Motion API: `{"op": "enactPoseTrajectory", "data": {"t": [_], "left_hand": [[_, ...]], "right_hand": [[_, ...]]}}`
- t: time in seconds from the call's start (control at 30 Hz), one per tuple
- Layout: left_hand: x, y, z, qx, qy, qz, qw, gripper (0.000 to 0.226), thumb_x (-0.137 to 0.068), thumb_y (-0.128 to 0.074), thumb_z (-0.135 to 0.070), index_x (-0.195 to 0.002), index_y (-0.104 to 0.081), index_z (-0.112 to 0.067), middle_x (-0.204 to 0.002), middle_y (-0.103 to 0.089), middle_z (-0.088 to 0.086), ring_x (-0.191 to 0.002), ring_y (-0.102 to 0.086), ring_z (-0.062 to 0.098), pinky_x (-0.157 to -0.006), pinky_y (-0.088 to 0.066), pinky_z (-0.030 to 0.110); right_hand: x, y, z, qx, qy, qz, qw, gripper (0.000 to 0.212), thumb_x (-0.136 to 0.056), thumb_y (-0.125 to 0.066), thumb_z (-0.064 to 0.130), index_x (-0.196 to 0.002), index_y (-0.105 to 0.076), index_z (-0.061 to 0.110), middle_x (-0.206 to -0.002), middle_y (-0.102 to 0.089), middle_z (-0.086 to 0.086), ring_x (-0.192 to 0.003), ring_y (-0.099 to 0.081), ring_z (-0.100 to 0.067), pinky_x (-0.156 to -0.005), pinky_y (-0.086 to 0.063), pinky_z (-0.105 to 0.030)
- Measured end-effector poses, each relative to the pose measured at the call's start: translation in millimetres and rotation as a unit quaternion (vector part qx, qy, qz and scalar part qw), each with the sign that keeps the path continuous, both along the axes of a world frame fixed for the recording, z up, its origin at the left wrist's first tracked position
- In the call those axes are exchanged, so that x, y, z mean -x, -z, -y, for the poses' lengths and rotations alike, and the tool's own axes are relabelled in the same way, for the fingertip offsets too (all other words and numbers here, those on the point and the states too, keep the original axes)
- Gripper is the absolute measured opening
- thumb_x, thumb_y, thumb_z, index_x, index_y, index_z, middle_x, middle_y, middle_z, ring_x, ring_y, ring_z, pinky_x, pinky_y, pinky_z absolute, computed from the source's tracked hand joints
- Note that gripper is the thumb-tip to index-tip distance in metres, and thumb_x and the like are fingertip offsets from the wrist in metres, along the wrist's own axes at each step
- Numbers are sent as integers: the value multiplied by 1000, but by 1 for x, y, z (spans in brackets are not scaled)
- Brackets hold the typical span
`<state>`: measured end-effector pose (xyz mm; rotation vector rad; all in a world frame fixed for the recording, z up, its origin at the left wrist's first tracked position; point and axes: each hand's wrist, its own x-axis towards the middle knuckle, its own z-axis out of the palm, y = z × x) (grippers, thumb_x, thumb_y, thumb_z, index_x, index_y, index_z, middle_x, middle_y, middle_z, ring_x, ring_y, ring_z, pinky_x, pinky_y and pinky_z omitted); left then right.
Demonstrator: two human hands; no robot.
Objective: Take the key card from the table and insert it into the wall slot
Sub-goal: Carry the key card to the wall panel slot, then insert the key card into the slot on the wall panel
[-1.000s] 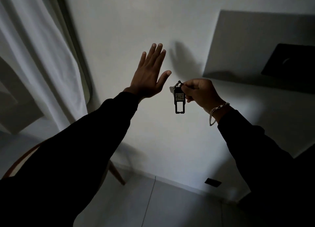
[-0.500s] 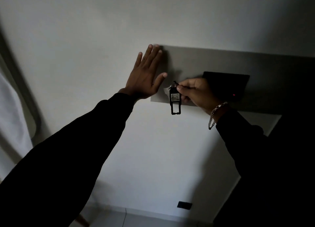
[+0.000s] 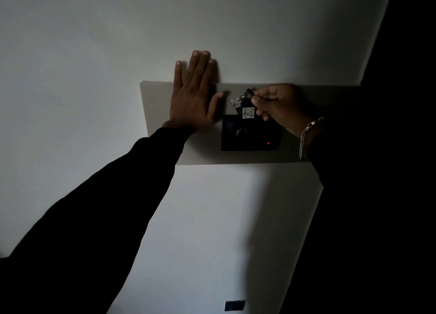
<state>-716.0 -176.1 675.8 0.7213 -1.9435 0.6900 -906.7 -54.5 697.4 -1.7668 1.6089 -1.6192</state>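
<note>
At the wall slot, the key card hangs just above its top edge.
Right hand pinches the card; left hand lies open, flat against the wall. Best to square the card's lower edge, then press straight down.

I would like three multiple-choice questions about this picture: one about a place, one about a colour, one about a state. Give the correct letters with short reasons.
1. Where is the key tag?
A. at the top edge of the black wall unit
B. lying on the floor
C. in the left hand

2. What colour is the small light on the wall unit?
A. green
B. red
C. blue

3. How is the left hand?
A. a closed fist
B. gripping the tag
C. open flat against the wall

Answers: 1 A, the right hand pinches it just above the unit. 2 B, a red dot glows low on its right. 3 C, the fingers are spread and hold nothing.
</note>
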Motion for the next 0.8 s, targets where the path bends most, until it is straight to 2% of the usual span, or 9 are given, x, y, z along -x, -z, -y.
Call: {"op": "enactPoseTrajectory", "data": {"t": [0.1, 0.23, 0.4, 0.5, 0.53, 0.6, 0.8], "left_hand": [[18, 13, 13, 68, -53, -10, 996, 72, -101, -32, -51, -157, -25, -6, -166, -25, 18, -155, -18, 35, -126, -11, 60], [22, 21, 30, 117, -89, -32, 989, 76, -100, -31, -53, -159, -14, -9, -167, -21, 17, -156, -12, 34, -126, -3, 55], [24, 22, 30, 129, -93, -50, 986, 75, -99, -32, -52, -158, -17, -8, -166, -23, 18, -155, -14, 35, -126, -9, 56], [22, 25, 28, 125, -98, -60, 986, 74, -99, -33, -51, -158, -18, -8, -166, -24, 18, -155, -15, 35, -127, -9, 55], [21, 26, 28, 125, -100, -60, 985, 74, -99, -33, -50, -158, -19, -8, -166, -24, 18, -155, -15, 35, -127, -8, 54], [21, 26, 27, 124, -100, -59, 985, 73, -99, -34, -50, -158, -20, -8, -166, -24, 18, -156, -15, 35, -127, -8, 53], [21, 26, 26, 135, -106, -63, 983, 72, -99, -35, -48, -157, -22, -8, -165, -26, 19, -155, -18, 36, -127, -11, 54]], "right_hand": [[23, -3, 5, 13, 23, -9, 1000, 19, -91, -62, 9, -104, -64, -4, -65, -61, -6, -43, -50, -9, -52, -47, -23], [40, 2, 10, 27, 26, 6, 999, 10, -91, -62, 9, -98, -64, 3, -62, -61, -7, -41, -51, -6, -48, -47, -19], [43, -4, 12, 57, 16, 35, 998, 20, -90, -62, 6, -104, -63, -8, -65, -61, -9, -49, -56, -10, -45, -46, -16], [42, -5, 11, 75, 23, 25, 997, 20, -90, -61, 4, -104, -63, -11, -61, -63, 2, -44, -56, 0, -44, -46, -14], [43, -5, 11, 80, 26, 26, 996, 20, -90, -61, 3, -104, -63, -12, -57, -64, 9, -42, -55, 0, -43, -46, -14], [44, -3, 10, 79, 30, 28, 996, 20, -90, -61, 3, -104, -62, -12, -50, -65, 13, -40, -54, 0, -41, -45, -14], [42, 5, 11, 64, 36, 17, 997, 19, -91, -62, 9, -104, -63, -4, -70, -62, -1, -36, -52, -1, -35, -39, -15]]}}
